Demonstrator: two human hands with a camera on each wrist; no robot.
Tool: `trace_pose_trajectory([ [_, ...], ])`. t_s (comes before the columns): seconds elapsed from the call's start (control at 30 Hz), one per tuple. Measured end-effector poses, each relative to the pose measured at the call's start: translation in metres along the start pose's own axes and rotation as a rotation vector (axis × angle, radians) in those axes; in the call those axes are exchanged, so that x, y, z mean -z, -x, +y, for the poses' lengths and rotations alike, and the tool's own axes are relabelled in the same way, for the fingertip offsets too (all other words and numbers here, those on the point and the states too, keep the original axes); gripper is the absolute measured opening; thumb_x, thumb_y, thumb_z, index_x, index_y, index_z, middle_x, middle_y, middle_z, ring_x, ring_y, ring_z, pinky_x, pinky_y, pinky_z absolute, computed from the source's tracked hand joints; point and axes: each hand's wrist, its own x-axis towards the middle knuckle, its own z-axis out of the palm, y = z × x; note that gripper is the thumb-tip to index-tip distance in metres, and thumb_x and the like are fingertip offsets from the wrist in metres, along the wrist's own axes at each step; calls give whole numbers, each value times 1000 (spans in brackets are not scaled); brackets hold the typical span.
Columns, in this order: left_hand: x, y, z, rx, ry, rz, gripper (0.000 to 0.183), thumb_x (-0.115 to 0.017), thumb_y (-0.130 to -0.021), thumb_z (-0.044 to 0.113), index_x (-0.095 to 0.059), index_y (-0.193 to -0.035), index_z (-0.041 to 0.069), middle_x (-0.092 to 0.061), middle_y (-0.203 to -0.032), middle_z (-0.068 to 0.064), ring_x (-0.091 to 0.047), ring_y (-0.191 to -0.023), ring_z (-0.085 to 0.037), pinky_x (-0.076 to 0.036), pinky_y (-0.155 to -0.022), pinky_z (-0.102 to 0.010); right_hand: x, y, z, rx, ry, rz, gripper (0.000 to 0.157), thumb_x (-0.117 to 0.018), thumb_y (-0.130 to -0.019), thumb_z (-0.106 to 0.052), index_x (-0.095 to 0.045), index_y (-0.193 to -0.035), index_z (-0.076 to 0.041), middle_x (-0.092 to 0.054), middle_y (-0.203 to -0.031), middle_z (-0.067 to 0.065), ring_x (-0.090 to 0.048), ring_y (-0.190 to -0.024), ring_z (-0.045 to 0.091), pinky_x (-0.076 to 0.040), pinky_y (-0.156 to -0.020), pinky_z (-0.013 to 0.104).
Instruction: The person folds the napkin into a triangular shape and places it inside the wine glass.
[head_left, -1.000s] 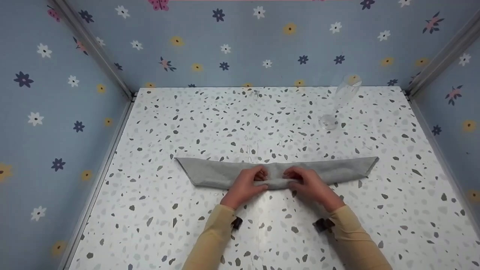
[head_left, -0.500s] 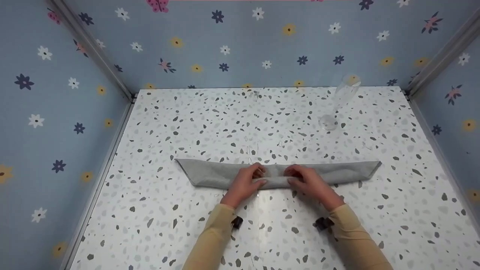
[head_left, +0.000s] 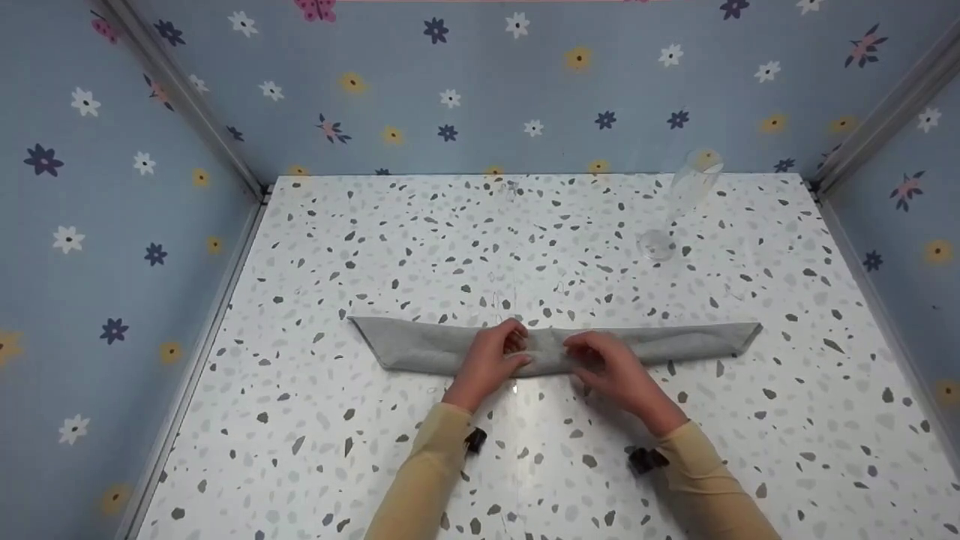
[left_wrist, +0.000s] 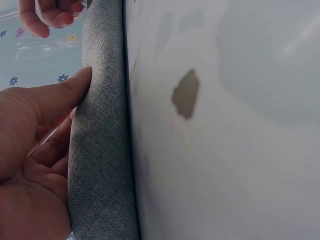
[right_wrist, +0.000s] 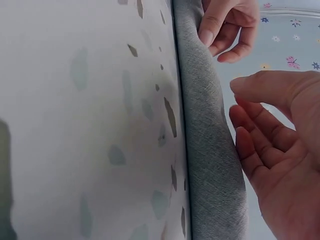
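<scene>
A grey cloth, rolled into a long flat strip with slanted ends, lies across the speckled table. At its middle my left hand holds the near roll, thumb against the front and fingers curled behind it. In the left wrist view that thumb presses on the woven cloth. Just to the right, my right hand hovers at the roll with fingers loosely bent. The right wrist view shows its thumb lifted off the cloth, fingertips close beside the far side.
A tall clear stemmed glass stands at the back right of the table. Blue flowered panels wall in the back and both sides. Black wrist devices sit at the sleeve cuffs.
My right thumb has come away from the roll and the right hand has loosened. The left hand keeps its hold, shifted slightly away from me. The cloth lies nearly the same.
</scene>
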Motion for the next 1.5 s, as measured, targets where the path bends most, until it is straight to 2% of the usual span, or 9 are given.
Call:
trace_pose_trajectory([
  [0.27, -2, -2, 6, -11, -27, 37, 30, -77, -77, 0, -62, -103, 2, -65, -95, -8, -61, -88, -18, -50, -80, -26, -2, -3, 9, -55, -3, -8, 49, -78, -75, 2, -61, -119, -10, -64, -112, -1, -59, -105, 14, -45, -95, 34],
  [0.4, -5, 0, 9, -68, -20, 32, 30, -76, -77, -2, -62, -103, 2, -65, -98, -8, -60, -91, -16, -49, -83, -26, -2, -5, 12, -83, -8, -22, 49, -78, -75, 2, -61, -120, -10, -64, -113, -2, -58, -106, 13, -44, -96, 33],
  [0.53, -7, 2, 11, -147, 12, 1, 33, -77, -76, -2, -62, -105, 1, -65, -101, -9, -60, -95, -15, -48, -87, -25, -1, -9, 14, -109, -15, -33, 50, -78, -75, 2, -61, -120, -10, -64, -114, 0, -58, -107, 15, -44, -97, 34],
  [0.63, -8, 2, 12, -179, 1, -29, 37, -77, -75, -4, -62, -107, 2, -65, -104, -9, -60, -98, -15, -46, -89, -24, -1, -11, 14, -130, -13, -31, 50, -78, -75, 2, -61, -120, -11, -64, -113, 2, -58, -107, 16, -44, -97, 35],
  [0.87, -9, 1, 10, -116, -14, -52, 45, -75, -73, -8, -60, -114, 3, -64, -109, -8, -58, -102, -15, -45, -93, -25, 0, -15, 15, -195, -11, -42, 51, -78, -76, -1, -60, -122, -14, -65, -112, -2, -59, -106, 14, -43, -98, 34],
  [1.1, -8, -3, 8, -65, -5, -54, 40, -74, -76, -5, -60, -113, 5, -64, -107, -7, -59, -100, -16, -46, -91, -24, 3, -19, 18, -224, -52, -77, 48, -76, -79, -4, -59, -123, -11, -67, -107, -3, -61, -102, 13, -45, -95, 35],
  [1.5, -2, -6, 10, -94, -96, -128, 34, -72, -83, 3, -57, -113, 6, -65, -100, -4, -61, -95, -17, -49, -86, -29, 8, -20, 19, -149, -19, -126, 34, -69, -86, -4, -61, -119, -8, -68, -100, 0, -63, -93, 18, -51, -85, 39],
])
